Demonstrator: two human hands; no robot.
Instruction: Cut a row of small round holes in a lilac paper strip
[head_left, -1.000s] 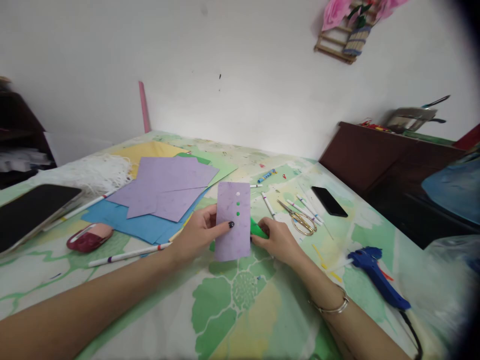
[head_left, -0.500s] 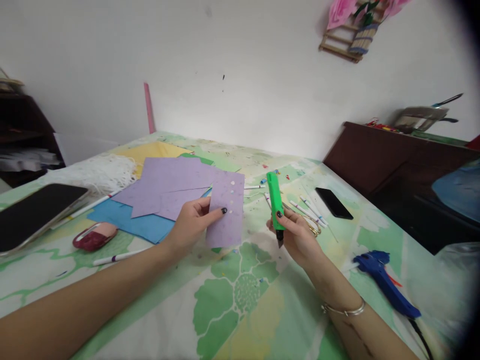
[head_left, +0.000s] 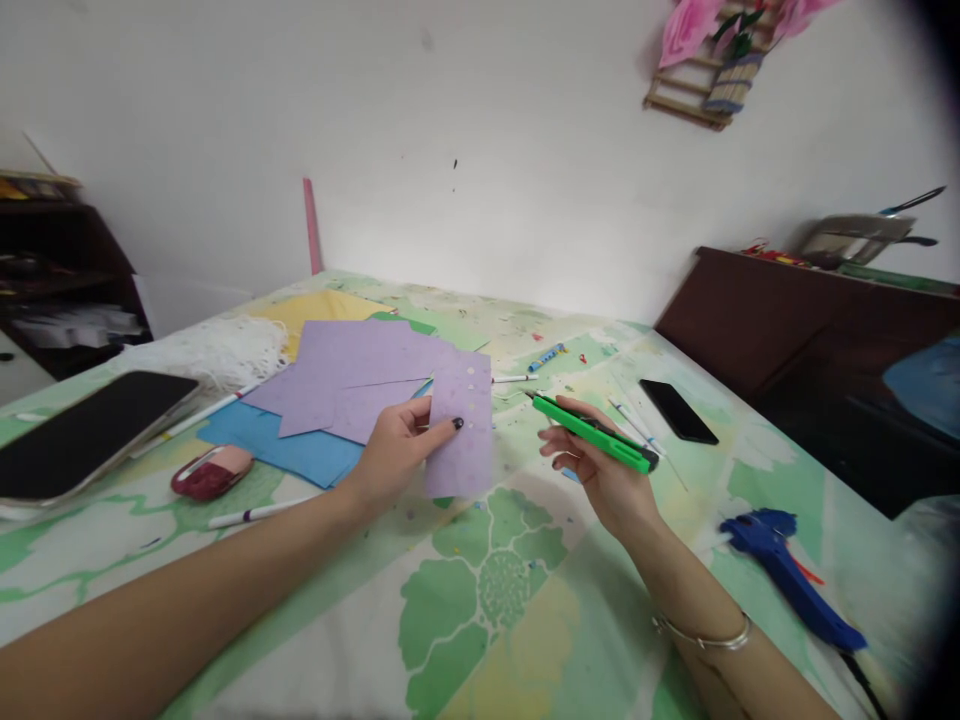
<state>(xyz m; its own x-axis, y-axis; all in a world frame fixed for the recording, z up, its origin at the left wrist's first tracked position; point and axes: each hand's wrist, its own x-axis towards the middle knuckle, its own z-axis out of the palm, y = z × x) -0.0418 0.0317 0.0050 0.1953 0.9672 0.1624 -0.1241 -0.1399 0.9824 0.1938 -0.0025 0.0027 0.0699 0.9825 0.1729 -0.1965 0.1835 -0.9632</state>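
My left hand [head_left: 401, 440] pinches a small purple paper card [head_left: 459, 462] by its left edge, thumb on the front. A column of pale spots runs down the card's upper part. To the right, my right hand [head_left: 600, 465] holds a green utility knife [head_left: 596, 432] along the fingers, its dark tip pointing left toward the card. A gap separates knife and card, and both are above the tablecloth [head_left: 517, 650]. Purple paper sheets [head_left: 360, 365] lie behind my left hand, overlapping blue paper [head_left: 277, 440].
A blue glue gun [head_left: 795, 580] with a cord lies at right, near a black phone [head_left: 679, 411]. On the left are a tablet-like black device [head_left: 90, 430], a maroon-and-pink case [head_left: 212, 472], a white marker [head_left: 255, 513] and white shredded strands [head_left: 217, 350]. A blue tube [head_left: 547, 358] lies farther back.
My right hand has turned the utility knife from upright, tip down, to nearly level with its tip pointing left. The left hand still holds the card. The view has shifted slightly.
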